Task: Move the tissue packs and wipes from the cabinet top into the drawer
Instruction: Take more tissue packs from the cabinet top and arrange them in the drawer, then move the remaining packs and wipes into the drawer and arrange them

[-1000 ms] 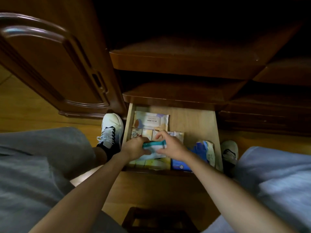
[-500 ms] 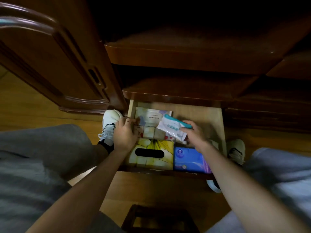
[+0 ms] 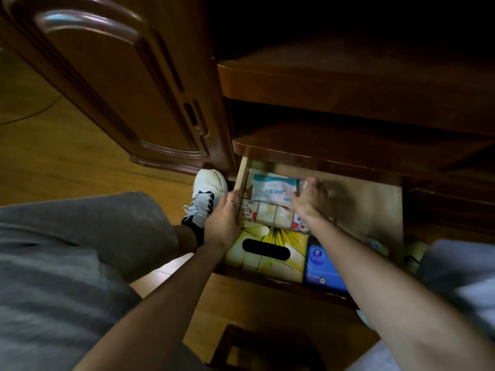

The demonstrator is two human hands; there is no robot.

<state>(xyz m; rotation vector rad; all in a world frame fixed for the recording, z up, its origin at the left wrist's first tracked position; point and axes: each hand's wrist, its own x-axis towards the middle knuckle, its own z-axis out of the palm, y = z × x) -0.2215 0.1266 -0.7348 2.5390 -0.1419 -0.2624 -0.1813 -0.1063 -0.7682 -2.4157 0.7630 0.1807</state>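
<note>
The drawer (image 3: 375, 210) is a shallow box of pale, unpainted wood, pulled out from a cabinet (image 3: 348, 89) of dark, glossy brown wood with rounded edges. Inside it, at the back left, a flat wipes pack (image 3: 273, 190) in soft shiny plastic, white with a teal band, lies on top of another flat pack whose print is almost fully covered. The right hand (image 3: 310, 199) is at the right end of the wipes pack, its fingers curled over the edge and pinching it; motion blur makes the fingertips hard to read. Just in front of this pack is a row of small square tissue packs (image 3: 270, 216) with cream faces and red hearts, partly hidden by the right wrist. Nearer to the person stands a yellow tissue box (image 3: 267, 253) of cardboard with a dark oval slot, and beside it a blue tissue pack (image 3: 321, 266), its right part hidden by the forearm. The left hand (image 3: 223, 223) grips the thin left wall of the drawer, fingers wrapped over its top edge, a ring on one finger. The right side of the drawer floor is in shadow and blurred. A white sneaker (image 3: 206, 194) rests on the smooth wooden floor (image 3: 67, 156) just left of the drawer.
</note>
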